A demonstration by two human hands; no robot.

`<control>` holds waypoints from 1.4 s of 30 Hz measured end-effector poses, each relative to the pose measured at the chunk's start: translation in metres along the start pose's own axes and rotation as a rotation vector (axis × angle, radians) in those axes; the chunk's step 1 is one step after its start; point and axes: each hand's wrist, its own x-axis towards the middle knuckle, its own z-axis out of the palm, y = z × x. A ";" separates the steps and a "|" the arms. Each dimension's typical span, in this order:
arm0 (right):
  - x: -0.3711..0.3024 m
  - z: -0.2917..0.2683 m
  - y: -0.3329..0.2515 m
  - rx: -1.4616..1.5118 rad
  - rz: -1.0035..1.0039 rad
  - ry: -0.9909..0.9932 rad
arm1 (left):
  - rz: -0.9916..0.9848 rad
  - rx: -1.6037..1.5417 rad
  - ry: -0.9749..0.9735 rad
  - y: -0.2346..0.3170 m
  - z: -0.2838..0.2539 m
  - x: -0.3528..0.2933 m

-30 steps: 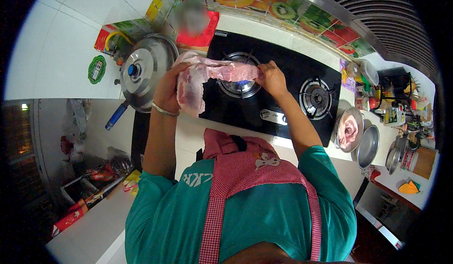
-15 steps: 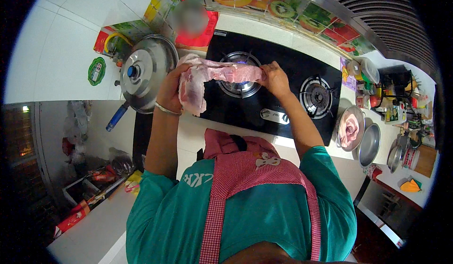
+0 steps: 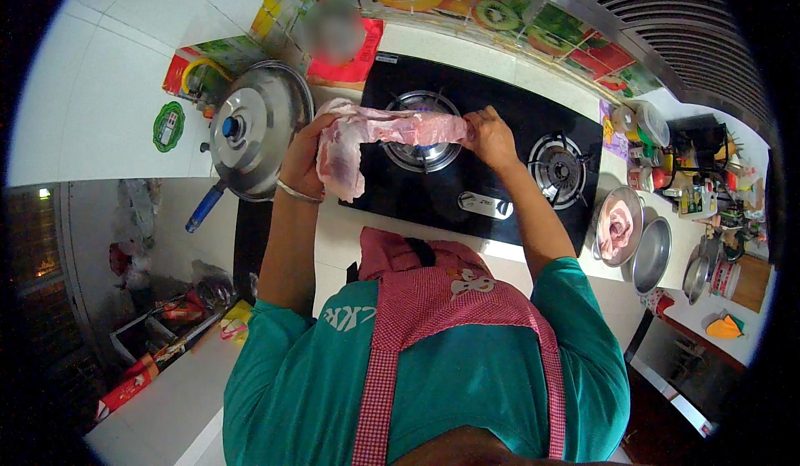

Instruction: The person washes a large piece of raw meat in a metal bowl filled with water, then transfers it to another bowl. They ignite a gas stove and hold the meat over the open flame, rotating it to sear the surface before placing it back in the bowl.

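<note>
A long slab of raw pale-pink meat (image 3: 408, 126) stretches between my hands above the lit left burner (image 3: 421, 162), where a little blue flame shows. My left hand (image 3: 300, 156) is closed on the meat's left end, and a wide flap droops beside it. At the other end, the fingers of my right hand (image 3: 492, 135) pinch the narrow tip. Both hands are over the black gas hob (image 3: 500, 99).
A lidded steel pan (image 3: 258, 129) with a blue handle stands left of the hob. The right burner (image 3: 558, 172) holds no pot. Beyond it are a metal bowl (image 3: 635, 248) with more raw meat (image 3: 615, 226), an empty pan (image 3: 652, 258), jars and bottles.
The view shifts very slightly. The meat and both hands stay nearly where they were, with the same hold.
</note>
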 end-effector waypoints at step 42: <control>-0.003 -0.008 0.011 0.021 -0.031 0.018 | -0.052 -0.040 -0.011 -0.003 -0.015 0.010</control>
